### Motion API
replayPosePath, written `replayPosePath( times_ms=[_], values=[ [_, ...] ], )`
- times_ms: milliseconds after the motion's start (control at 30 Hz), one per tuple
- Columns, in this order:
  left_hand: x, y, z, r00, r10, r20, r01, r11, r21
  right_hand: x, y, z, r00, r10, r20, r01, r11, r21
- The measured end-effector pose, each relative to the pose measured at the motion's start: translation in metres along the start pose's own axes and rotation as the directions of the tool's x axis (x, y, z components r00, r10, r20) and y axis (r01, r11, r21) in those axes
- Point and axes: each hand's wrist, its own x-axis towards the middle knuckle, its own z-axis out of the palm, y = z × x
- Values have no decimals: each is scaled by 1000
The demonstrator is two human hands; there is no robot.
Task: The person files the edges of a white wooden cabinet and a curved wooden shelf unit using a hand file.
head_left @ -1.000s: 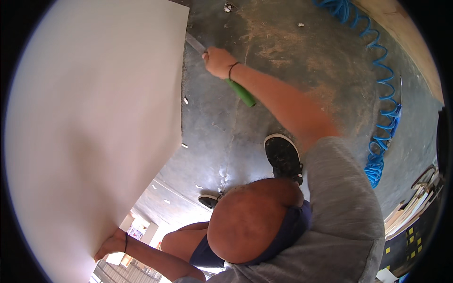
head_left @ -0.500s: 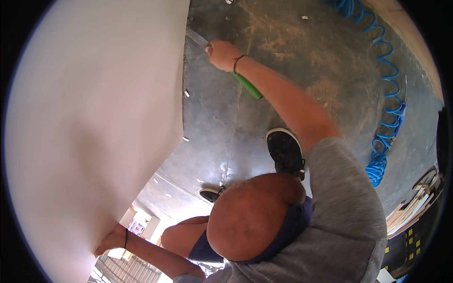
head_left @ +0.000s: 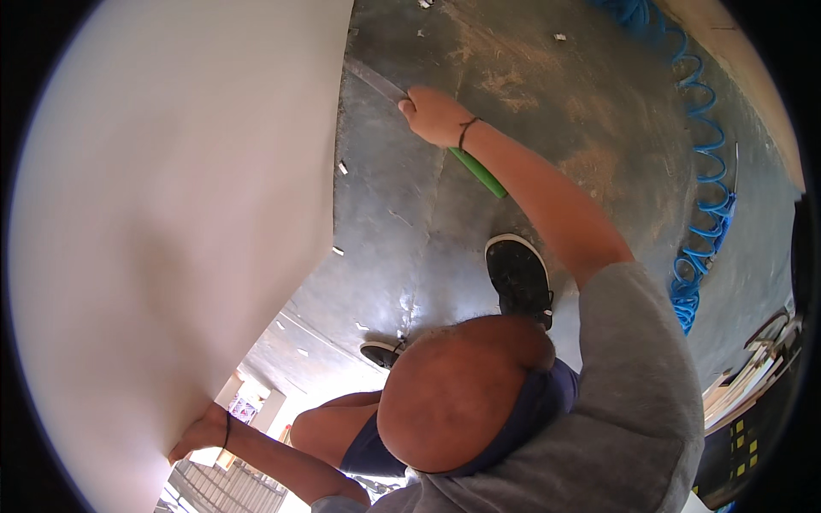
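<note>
A large white panel (head_left: 197, 188) takes up the left side of the view. My left hand (head_left: 201, 430) is at its near lower edge, holding on to it; part of the fingers is hidden. In my right hand (head_left: 436, 115) is a long flat file (head_left: 376, 80) with a green handle (head_left: 479, 173). My fingers are wrapped round its middle, and the handle sticks out back under my wrist. The file's far end meets the panel's right edge near the top of the view.
The grey concrete floor (head_left: 410, 197) carries small white scraps and brown dust. A coiled blue air hose (head_left: 705, 162) lies on the right. My black shoe (head_left: 519, 278) stands below my right arm. Stacked boards (head_left: 744, 380) are at the lower right.
My right hand has drawn back to the right and slightly nearer with the file, so more of the blade shows beside the panel edge. The left hand stays in place.
</note>
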Motion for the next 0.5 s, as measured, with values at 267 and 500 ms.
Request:
replayPosePath(
  times_ms=[267, 500],
  values=[
    [18, -9, -26, 928, -84, 364, 205, 929, -308, -13, 13, 46, 995, -90, -38, 89, 996, -26],
    [6, -6, -13, 999, -50, -14, 49, 994, -95, -47, 18, 84, 986, -129, 108, 141, 983, -116]
  ],
)
